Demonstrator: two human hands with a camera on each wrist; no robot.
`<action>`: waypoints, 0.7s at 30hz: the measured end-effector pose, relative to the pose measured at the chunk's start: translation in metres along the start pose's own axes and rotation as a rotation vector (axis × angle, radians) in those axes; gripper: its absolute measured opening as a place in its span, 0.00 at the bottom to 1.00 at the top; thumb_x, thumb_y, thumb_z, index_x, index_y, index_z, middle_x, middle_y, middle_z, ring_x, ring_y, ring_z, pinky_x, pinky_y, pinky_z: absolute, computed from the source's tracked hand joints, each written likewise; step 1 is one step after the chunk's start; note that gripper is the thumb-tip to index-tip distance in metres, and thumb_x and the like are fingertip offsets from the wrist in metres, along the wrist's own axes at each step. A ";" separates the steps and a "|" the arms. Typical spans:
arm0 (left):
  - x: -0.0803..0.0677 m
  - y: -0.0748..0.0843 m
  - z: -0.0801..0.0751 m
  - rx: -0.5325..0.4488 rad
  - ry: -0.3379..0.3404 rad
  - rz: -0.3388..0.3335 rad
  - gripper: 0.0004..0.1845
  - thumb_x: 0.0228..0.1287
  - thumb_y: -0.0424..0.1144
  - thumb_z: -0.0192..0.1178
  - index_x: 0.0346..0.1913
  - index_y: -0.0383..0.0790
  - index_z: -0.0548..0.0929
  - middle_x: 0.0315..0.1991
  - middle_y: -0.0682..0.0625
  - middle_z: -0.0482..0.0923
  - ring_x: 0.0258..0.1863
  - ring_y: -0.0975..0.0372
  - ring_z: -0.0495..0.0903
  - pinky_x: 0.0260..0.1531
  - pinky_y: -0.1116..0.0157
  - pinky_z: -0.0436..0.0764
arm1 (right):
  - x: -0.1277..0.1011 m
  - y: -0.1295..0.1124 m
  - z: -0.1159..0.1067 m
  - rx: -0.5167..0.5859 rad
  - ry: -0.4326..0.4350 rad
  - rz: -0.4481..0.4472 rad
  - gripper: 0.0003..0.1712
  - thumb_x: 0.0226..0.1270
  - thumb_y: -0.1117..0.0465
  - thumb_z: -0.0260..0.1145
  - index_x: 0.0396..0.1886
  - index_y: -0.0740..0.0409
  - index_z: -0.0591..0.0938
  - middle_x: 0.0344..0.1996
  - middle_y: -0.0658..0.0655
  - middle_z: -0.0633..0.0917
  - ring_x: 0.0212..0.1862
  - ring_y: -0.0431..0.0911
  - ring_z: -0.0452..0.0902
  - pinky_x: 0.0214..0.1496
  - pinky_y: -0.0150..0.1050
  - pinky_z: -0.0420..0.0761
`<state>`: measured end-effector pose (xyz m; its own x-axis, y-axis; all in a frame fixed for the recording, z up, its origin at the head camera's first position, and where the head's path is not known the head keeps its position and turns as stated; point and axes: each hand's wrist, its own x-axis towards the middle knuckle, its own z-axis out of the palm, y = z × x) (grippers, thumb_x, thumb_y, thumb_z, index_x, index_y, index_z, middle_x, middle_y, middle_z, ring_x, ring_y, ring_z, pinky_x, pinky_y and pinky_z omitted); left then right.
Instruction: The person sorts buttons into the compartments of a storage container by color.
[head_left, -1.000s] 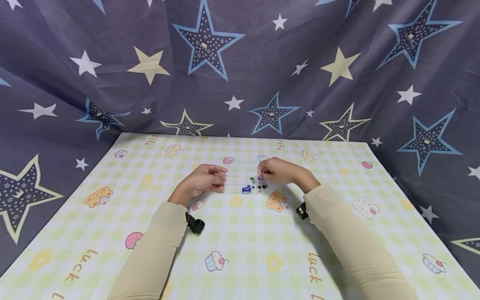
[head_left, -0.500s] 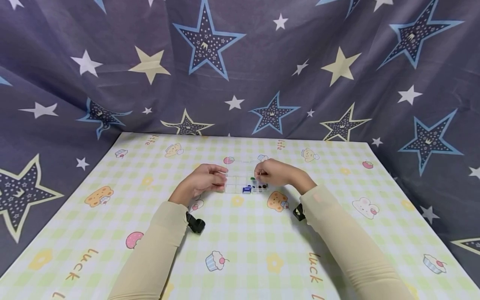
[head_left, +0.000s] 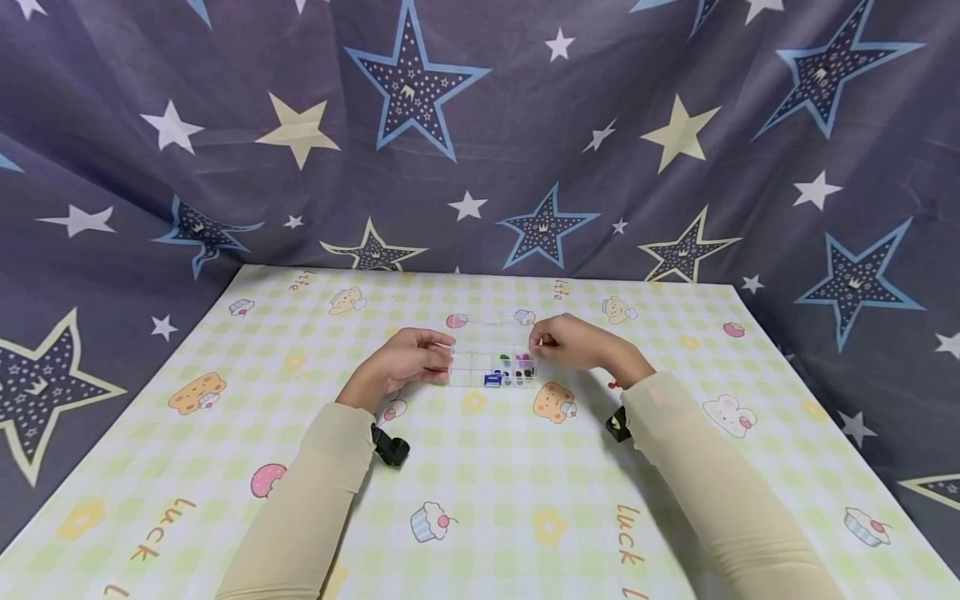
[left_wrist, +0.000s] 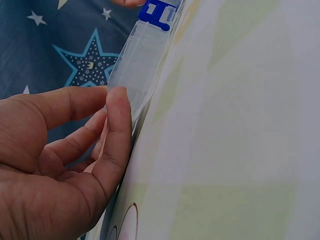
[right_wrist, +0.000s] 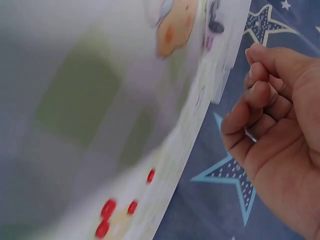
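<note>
A small clear compartment box [head_left: 491, 369] lies on the checked tablecloth [head_left: 480, 483], its lid open toward the far side. Blue, green, purple and dark beads [head_left: 508, 370] fill its right cells; the left cells look empty. My left hand [head_left: 417, 356] pinches the box's left end, thumb on the near wall [left_wrist: 120, 107]. The left wrist view also shows the box [left_wrist: 142, 55] and its blue clasp [left_wrist: 157, 11]. My right hand [head_left: 561, 342] hovers just off the right end, fingers curled [right_wrist: 260, 95], with nothing visible between them. The box edge [right_wrist: 222, 35] lies left of it.
The tablecloth carries cartoon bears, cupcakes and "luck" lettering. A dark star-print cloth [head_left: 480, 125] hangs behind and drapes down both sides of the table. Black camera straps [head_left: 391, 448] sit on both wrists. Small red dots [right_wrist: 107, 207] show on the cloth near my right hand.
My right hand has drawn back from over the box's right cells to just right of the box. The left hand and the box have stayed still.
</note>
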<state>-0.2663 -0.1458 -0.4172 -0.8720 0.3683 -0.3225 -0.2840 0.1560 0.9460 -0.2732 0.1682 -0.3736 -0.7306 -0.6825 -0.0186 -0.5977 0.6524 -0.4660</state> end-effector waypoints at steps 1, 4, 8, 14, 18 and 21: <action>0.000 0.000 0.000 0.003 -0.001 0.003 0.24 0.73 0.25 0.59 0.70 0.32 0.73 0.47 0.42 0.77 0.37 0.57 0.83 0.41 0.63 0.89 | -0.003 0.003 -0.001 0.000 0.008 0.007 0.07 0.74 0.69 0.61 0.40 0.62 0.85 0.29 0.50 0.82 0.28 0.39 0.69 0.36 0.36 0.76; -0.001 -0.001 0.000 0.010 -0.003 0.009 0.24 0.73 0.25 0.59 0.70 0.32 0.72 0.47 0.42 0.77 0.37 0.57 0.83 0.42 0.63 0.89 | -0.011 0.011 -0.004 0.012 0.017 0.038 0.07 0.74 0.69 0.62 0.42 0.63 0.86 0.29 0.52 0.83 0.26 0.40 0.69 0.34 0.36 0.75; -0.002 -0.001 0.000 0.015 -0.001 0.014 0.25 0.73 0.25 0.59 0.70 0.32 0.72 0.47 0.42 0.77 0.37 0.57 0.83 0.42 0.63 0.89 | -0.022 0.022 -0.009 0.024 0.027 0.072 0.07 0.74 0.69 0.62 0.43 0.65 0.86 0.30 0.56 0.85 0.25 0.41 0.68 0.33 0.36 0.73; -0.002 -0.001 0.000 0.013 0.000 0.014 0.25 0.73 0.26 0.59 0.71 0.32 0.72 0.48 0.42 0.77 0.38 0.56 0.83 0.43 0.63 0.89 | -0.040 0.037 -0.014 0.043 0.038 0.142 0.08 0.75 0.67 0.63 0.46 0.65 0.87 0.29 0.58 0.86 0.22 0.42 0.71 0.31 0.38 0.76; -0.001 -0.001 0.000 0.013 0.004 0.006 0.25 0.73 0.26 0.59 0.70 0.32 0.72 0.48 0.42 0.77 0.38 0.56 0.83 0.43 0.63 0.89 | -0.051 0.048 -0.018 0.065 0.043 0.161 0.07 0.74 0.67 0.65 0.44 0.65 0.87 0.26 0.58 0.85 0.20 0.42 0.71 0.29 0.38 0.76; 0.000 0.000 0.000 0.005 0.008 -0.005 0.25 0.73 0.25 0.59 0.70 0.32 0.73 0.48 0.42 0.77 0.37 0.57 0.83 0.42 0.63 0.89 | -0.058 0.057 -0.021 0.066 0.052 0.164 0.05 0.73 0.67 0.66 0.42 0.63 0.87 0.27 0.56 0.85 0.23 0.42 0.70 0.28 0.36 0.74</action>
<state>-0.2660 -0.1458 -0.4175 -0.8740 0.3600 -0.3265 -0.2859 0.1625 0.9444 -0.2713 0.2520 -0.3807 -0.8335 -0.5499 -0.0544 -0.4476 0.7296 -0.5171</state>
